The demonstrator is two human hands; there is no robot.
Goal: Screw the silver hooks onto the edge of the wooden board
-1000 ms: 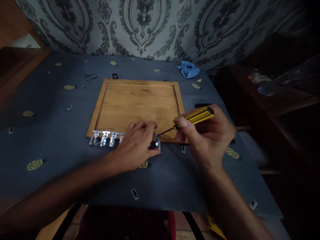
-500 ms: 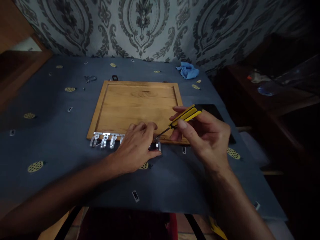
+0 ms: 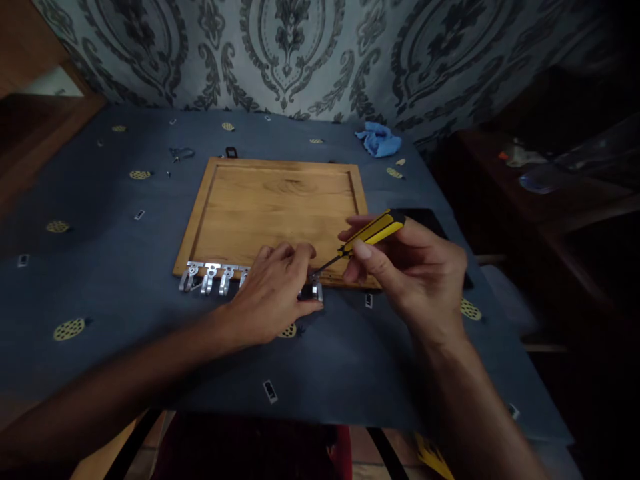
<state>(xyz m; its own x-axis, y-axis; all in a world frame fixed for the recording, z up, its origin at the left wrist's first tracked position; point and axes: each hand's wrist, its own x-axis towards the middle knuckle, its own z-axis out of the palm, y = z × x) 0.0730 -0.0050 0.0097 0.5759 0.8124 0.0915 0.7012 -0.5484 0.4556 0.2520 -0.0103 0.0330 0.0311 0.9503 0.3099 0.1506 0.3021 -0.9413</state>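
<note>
A wooden panel [image 3: 280,210] with a raised frame lies flat on the table. Along its front edge sits a row of shiny metal hooks [image 3: 211,277], with flat plates on the wood and looped ends hanging past the edge. My left hand [image 3: 275,290] is closed over the right part of this row, fingers curled on the wood and thumb below a metal hook [image 3: 317,288]; its grip partly hides the hooks. My right hand [image 3: 420,273] holds a yellow-and-black screwdriver [image 3: 375,230] between thumb and fingers. The screwdriver's tip meets the plate of the rightmost hook, beside my left fingers.
A blue patterned cloth [image 3: 120,287] covers the table. Behind the panel lie a crumpled blue cloth [image 3: 379,140], small pliers-like tool [image 3: 181,154] and a small dark frame-shaped piece [image 3: 231,152]. A dark flat object [image 3: 425,219] lies partly under my right hand. Dark furniture [image 3: 530,193] stands to the right.
The screwdriver handle has turned a little in my right fingers, showing a broader yellow side. My left hand keeps its place, and the view has shifted slightly.
</note>
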